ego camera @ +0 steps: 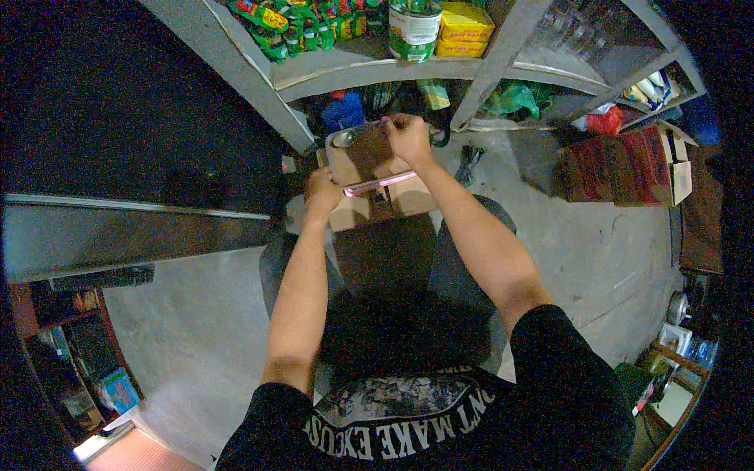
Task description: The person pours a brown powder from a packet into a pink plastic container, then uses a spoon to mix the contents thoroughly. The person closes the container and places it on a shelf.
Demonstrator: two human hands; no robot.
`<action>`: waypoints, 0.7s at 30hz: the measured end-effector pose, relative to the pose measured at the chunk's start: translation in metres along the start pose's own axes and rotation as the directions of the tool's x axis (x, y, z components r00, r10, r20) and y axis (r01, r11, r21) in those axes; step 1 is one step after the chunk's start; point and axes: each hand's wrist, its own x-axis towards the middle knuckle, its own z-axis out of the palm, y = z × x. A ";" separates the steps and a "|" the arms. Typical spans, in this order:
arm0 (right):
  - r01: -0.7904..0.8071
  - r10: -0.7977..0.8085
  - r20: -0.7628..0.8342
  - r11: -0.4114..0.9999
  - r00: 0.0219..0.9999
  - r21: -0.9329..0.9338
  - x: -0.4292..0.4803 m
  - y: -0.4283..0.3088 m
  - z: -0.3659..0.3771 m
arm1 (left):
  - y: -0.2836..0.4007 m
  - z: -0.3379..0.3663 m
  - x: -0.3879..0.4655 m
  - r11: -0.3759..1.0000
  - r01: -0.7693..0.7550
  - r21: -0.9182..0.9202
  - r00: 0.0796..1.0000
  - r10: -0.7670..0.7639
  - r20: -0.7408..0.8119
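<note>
A clear rectangular plastic container or lid (366,166) with rounded corners is held tilted in front of me. My left hand (323,191) grips its near left corner. At its far right edge, my right hand (410,140) has the fingers curled onto the rim. A pinkish strip of light runs along the near edge. Near the far left corner shows a shiny rounded spot; I cannot tell whether it is an object or a reflection. Below is a cardboard box (353,219) between my knees, its flaps partly visible.
Shelves ahead hold green packets (318,26), a large tin (414,32) and yellow boxes (462,32). A dark cable bundle (469,162) lies on the concrete floor. Cartons (624,168) stand at right. A dark panel (135,229) is close on the left, above a low shelf unit (65,353).
</note>
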 end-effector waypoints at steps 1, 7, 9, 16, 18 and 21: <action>-0.041 0.041 -0.013 0.999 0.999 0.028 -0.001 0.004 0.004 | 0.001 -0.001 -0.001 1.000 -0.010 0.006 1.000 0.010 -0.007; -0.308 0.309 0.004 0.946 0.951 0.101 -0.009 0.020 0.016 | -0.002 0.001 0.000 0.998 0.043 -0.048 0.999 -0.041 0.027; -0.229 0.234 -0.022 0.965 0.972 0.130 -0.009 0.020 0.016 | -0.004 0.002 0.001 0.999 -0.032 0.005 0.999 0.033 -0.010; -0.389 0.389 0.009 0.919 0.921 0.056 -0.010 0.015 0.010 | -0.005 0.003 0.001 0.999 -0.046 0.026 0.999 0.046 0.006; -0.400 0.400 0.038 0.916 0.916 0.013 -0.012 0.014 0.010 | -0.005 0.004 0.001 1.000 0.006 0.030 0.999 -0.005 -0.036; -0.270 0.272 -0.044 0.962 0.961 0.051 -0.014 0.015 0.011 | -0.009 0.006 0.002 1.000 -0.025 -0.003 0.999 0.024 -0.030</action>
